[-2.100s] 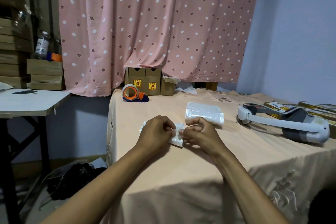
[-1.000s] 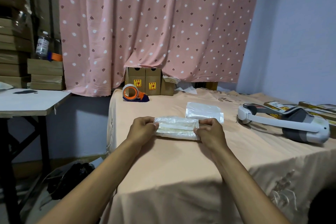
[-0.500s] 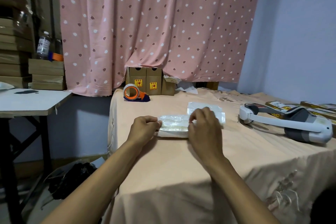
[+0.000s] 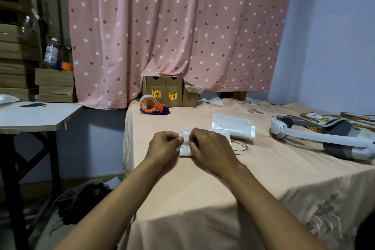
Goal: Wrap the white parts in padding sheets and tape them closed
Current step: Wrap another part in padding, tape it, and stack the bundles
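A white part wrapped in a translucent padding sheet (image 4: 185, 149) lies on the peach tablecloth (image 4: 203, 178) in front of me. My left hand (image 4: 163, 147) pinches its left end with curled fingers. My right hand (image 4: 210, 150) lies over the bundle's right side, its fingertips pinching the wrap close to my left thumb. Most of the bundle is hidden under my right hand. A stack of padding sheets (image 4: 233, 126) sits just behind. A small roll of clear tape (image 4: 239, 147) lies flat to the right of my right hand.
An orange tape dispenser (image 4: 151, 105) stands at the back left of the table, in front of small brown boxes (image 4: 169, 91). A white headset (image 4: 324, 136) lies at the right. A side table (image 4: 30, 115) stands left, with black items on the floor below.
The bundle had been stretched out between both hands; my right hand has since moved left across it to meet my left hand. The small tape roll is now uncovered.
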